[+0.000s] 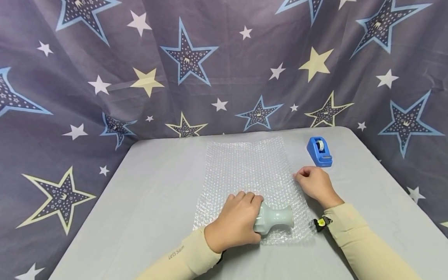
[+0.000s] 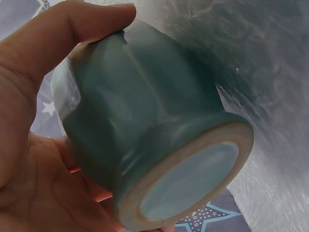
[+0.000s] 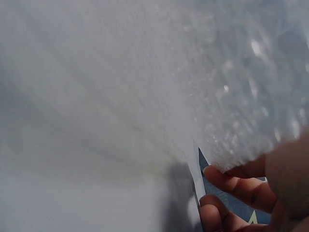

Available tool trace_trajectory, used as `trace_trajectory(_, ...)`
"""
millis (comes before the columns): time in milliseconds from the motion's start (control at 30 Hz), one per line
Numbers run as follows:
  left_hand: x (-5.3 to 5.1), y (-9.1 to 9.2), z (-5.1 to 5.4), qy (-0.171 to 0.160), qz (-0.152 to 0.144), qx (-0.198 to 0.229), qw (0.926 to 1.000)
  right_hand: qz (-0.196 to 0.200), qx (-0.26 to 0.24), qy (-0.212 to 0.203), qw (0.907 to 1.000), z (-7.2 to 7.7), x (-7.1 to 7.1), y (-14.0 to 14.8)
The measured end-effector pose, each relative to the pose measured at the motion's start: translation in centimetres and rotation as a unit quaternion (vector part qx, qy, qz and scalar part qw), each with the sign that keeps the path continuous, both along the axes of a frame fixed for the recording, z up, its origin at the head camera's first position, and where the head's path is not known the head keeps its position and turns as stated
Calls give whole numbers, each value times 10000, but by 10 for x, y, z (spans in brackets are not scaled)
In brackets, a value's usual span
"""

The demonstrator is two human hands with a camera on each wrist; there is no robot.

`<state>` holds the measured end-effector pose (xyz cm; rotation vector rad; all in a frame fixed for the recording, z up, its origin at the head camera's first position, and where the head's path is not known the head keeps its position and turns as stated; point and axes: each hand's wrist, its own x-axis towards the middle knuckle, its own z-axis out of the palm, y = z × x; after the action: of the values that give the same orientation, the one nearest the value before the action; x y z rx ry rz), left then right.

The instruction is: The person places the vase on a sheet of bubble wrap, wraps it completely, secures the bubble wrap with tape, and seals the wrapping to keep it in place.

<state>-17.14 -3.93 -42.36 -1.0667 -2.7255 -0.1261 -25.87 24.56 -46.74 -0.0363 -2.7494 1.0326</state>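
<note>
A pale green ceramic vase (image 1: pixel 280 217) lies on its side near the front of the bubble wrap (image 1: pixel 245 167), its flared mouth towards the right. My left hand (image 1: pixel 236 221) grips the vase round its wide body. In the left wrist view the thumb lies over the vase body (image 2: pixel 140 101), and the round base with its unglazed ring shows. My right hand (image 1: pixel 316 186) is at the right edge of the sheet. Thumb and finger pinch that bubble wrap edge (image 3: pixel 246 140) in the right wrist view.
A blue tape dispenser (image 1: pixel 319 152) with a roll of tape stands beyond my right hand, right of the sheet. The table (image 1: pixel 157 186) has a light grey cover. A dark curtain (image 1: pixel 224 93) with stars hangs behind it and at the sides.
</note>
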Motion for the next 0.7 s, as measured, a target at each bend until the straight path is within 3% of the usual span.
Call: trace_trajectory(700,3,-1,3,96,4,-190,9998,112,109,61,9999,1,0,2)
